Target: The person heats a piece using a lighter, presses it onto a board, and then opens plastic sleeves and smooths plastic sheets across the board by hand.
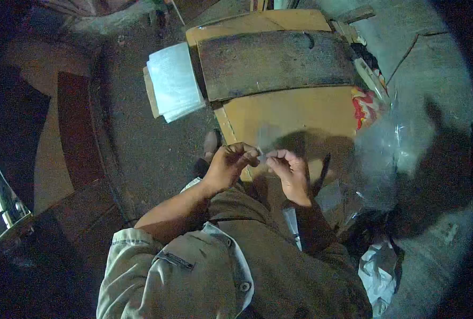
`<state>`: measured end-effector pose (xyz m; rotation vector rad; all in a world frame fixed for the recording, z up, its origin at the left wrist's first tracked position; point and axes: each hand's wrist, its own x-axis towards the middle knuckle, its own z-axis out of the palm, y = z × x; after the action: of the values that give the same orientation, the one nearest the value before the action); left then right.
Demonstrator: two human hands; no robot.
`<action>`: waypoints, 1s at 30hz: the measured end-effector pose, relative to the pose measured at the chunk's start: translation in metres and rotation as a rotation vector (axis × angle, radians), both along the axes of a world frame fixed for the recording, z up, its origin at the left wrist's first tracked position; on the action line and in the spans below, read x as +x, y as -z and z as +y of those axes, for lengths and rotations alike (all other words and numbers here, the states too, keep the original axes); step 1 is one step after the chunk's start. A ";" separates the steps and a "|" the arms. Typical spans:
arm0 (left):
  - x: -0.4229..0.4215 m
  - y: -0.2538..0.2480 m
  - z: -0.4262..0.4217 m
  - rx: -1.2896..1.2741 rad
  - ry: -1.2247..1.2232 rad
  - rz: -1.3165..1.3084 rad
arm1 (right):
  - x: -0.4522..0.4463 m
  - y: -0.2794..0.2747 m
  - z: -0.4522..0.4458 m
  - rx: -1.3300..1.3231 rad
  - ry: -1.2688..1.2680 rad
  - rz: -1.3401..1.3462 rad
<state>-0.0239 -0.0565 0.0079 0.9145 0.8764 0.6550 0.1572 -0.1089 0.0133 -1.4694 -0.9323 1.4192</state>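
The left hand (227, 167) and right hand (294, 176), fingertips pinched nearly closed, appear to grip a small translucent plastic-like piece (262, 156) above the tan flat board's (295, 109) near edge, apparently fingering it, the next move seemingly calling for a steady pinch.

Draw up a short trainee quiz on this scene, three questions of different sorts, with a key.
1. Where in the picture does the pale stack of sheets lie, relative to the dark board?
a) to its right
b) to its left
c) on top of it

2. True or false: the fingertips of the left hand and right hand are close together.

3. Fill in: the boldest colour on the printed wrapper at the right edge of the yellowish panel is ____.

Key: 1. b; 2. true; 3. red
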 end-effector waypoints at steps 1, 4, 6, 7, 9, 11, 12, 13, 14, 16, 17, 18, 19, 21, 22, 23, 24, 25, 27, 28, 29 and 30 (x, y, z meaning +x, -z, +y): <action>-0.001 0.001 0.000 0.000 -0.001 0.000 | -0.001 -0.001 0.000 0.000 -0.001 0.000; -0.004 0.002 0.001 0.070 0.048 0.090 | -0.004 0.000 -0.001 -0.042 0.021 0.015; -0.003 -0.002 0.001 0.015 0.061 0.099 | -0.007 0.006 -0.002 -0.030 0.053 -0.001; -0.004 -0.001 0.001 0.014 0.060 0.098 | -0.008 0.003 -0.001 -0.031 0.053 -0.001; -0.004 0.003 0.001 -0.002 0.039 -0.001 | -0.010 -0.008 0.002 -0.021 0.003 -0.011; -0.005 0.001 0.002 0.002 0.044 -0.005 | -0.010 -0.009 0.001 -0.029 -0.022 0.023; -0.004 -0.002 0.002 0.004 0.050 -0.009 | -0.010 -0.009 0.001 -0.039 -0.047 0.056; -0.003 -0.005 0.003 0.005 0.050 -0.010 | -0.009 -0.010 0.002 -0.038 -0.048 0.055; -0.001 -0.008 0.003 -0.014 0.010 -0.035 | -0.008 -0.012 0.002 -0.091 -0.091 0.068; -0.001 -0.008 0.002 -0.035 -0.032 -0.060 | -0.009 -0.018 0.002 -0.147 -0.135 0.081; -0.003 -0.003 0.001 -0.035 -0.036 -0.071 | -0.012 -0.022 0.005 -0.128 -0.115 0.086; -0.004 0.000 0.001 -0.034 -0.040 -0.083 | -0.014 -0.025 0.006 -0.109 -0.094 0.092; -0.004 0.003 0.000 -0.034 -0.041 -0.082 | -0.015 -0.023 0.005 -0.110 -0.095 0.093; -0.004 0.005 0.001 -0.079 -0.117 -0.101 | -0.016 -0.017 0.002 -0.065 -0.138 0.071; -0.004 0.005 0.002 -0.079 -0.117 -0.101 | -0.015 -0.014 0.001 -0.065 -0.138 0.071; -0.004 0.003 0.003 -0.066 -0.121 -0.062 | -0.015 -0.012 0.000 -0.040 -0.148 0.048; -0.004 0.002 0.004 -0.051 -0.126 -0.024 | -0.015 -0.013 0.001 -0.014 -0.158 0.025; -0.006 0.001 0.005 -0.051 -0.127 -0.024 | -0.015 -0.017 0.002 -0.014 -0.159 0.026; -0.009 -0.001 0.006 0.060 -0.038 0.087 | -0.015 -0.031 0.006 -0.115 -0.154 -0.008; -0.009 -0.004 0.005 0.059 -0.038 0.087 | -0.015 -0.029 0.006 -0.116 -0.154 -0.008; -0.009 -0.010 0.005 0.052 -0.008 0.125 | -0.017 -0.027 0.006 -0.119 -0.129 0.010; -0.009 -0.014 0.005 0.043 0.023 0.163 | -0.017 -0.023 0.005 -0.124 -0.105 0.027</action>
<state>-0.0324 -0.0514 0.0218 1.0262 0.9983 0.5868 0.1402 -0.1038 0.0368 -1.5064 -0.9310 1.5938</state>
